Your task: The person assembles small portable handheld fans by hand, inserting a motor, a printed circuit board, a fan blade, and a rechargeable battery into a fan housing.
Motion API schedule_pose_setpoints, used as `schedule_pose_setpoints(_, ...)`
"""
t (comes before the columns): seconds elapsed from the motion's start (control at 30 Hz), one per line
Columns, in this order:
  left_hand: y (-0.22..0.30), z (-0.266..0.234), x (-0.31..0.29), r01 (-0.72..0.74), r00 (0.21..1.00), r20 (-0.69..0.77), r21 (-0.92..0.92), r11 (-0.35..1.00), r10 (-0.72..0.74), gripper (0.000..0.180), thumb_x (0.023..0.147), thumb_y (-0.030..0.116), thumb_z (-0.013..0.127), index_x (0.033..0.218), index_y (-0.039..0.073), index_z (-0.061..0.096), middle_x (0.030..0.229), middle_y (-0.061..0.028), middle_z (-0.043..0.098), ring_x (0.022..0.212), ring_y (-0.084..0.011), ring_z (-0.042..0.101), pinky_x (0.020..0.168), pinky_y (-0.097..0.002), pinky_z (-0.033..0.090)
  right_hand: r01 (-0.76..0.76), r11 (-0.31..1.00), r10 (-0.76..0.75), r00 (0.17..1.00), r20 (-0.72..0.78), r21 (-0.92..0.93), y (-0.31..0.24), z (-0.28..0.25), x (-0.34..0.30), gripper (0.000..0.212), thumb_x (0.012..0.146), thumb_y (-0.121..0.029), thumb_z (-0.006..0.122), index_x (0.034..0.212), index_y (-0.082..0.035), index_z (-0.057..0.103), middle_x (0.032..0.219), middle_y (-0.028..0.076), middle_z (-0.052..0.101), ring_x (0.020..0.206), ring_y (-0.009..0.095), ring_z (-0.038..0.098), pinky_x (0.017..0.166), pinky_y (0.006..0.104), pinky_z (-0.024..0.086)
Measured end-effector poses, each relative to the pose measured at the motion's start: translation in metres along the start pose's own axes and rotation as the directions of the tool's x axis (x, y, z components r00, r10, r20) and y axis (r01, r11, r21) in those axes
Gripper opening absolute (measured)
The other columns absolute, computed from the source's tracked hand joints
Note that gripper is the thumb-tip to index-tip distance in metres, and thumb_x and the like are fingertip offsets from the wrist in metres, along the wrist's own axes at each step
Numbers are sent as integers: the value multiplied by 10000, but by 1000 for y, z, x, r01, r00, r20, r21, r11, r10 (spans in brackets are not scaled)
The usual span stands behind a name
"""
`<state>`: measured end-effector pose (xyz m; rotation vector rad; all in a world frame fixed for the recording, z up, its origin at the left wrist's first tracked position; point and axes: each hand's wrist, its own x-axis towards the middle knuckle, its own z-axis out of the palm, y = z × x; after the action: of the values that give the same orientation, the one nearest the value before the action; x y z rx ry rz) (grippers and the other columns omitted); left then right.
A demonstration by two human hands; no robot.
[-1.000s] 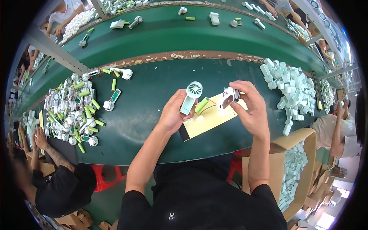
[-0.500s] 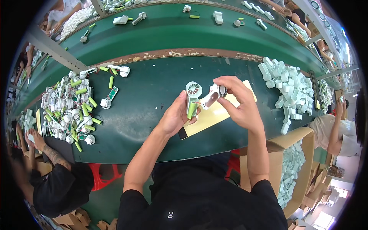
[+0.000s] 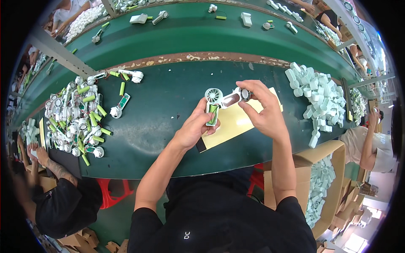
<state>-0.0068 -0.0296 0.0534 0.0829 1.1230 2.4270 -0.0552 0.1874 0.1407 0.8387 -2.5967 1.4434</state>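
My left hand (image 3: 192,130) is closed around a pale green handheld-fan housing (image 3: 214,96), its round slatted grille pointing away from me. A green cylindrical battery (image 3: 213,111) lies in the housing's hollow handle, with my thumb against it. Between thumb and fingers of my right hand (image 3: 268,117) is a white fan inner frame (image 3: 231,100) with a round motor end (image 3: 244,95). The frame's far end is close beside the housing; whether they touch I cannot tell. Under both hands lies a yellow sheet (image 3: 234,128) on the dark green table (image 3: 147,139).
A heap of white fan assemblies with batteries (image 3: 71,118) covers the table's left side. Pale green housings are piled (image 3: 318,95) at right, with more in a cardboard box (image 3: 303,181). A green conveyor belt (image 3: 190,38) runs beyond; co-workers sit on both sides.
The battery now sits down inside the housing's handle, under my left thumb. My right hand has turned the white frame flatter. Parts on the conveyor have shifted to the right.
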Motion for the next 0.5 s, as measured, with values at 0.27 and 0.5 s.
schedule_pose_setpoints(0.27, -16, 3, 0, -176, 969, -104, 345, 922, 224, 533, 1118, 132, 407, 1609, 26, 230, 963, -24, 513, 779, -82, 459, 675, -259, 419, 69, 971, -70, 998, 2, -230, -17, 5, -15, 453, 864, 39, 728, 1303, -33, 645, 1207, 156, 650, 1005, 327, 688, 860, 392, 564)
schedule_pose_setpoints(0.5, -17, 7, 2, -270, 905, -156, 505, 820, 395, 493, 1116, 102, 430, 1579, 11, 291, 994, -25, 552, 777, -77, 458, 693, -264, 435, 48, 956, -54, 998, -12, -289, -14, 7, -20, 455, 853, 31, 741, 1295, -24, 650, 1204, 169, 645, 1022, 345, 684, 851, 403, 566)
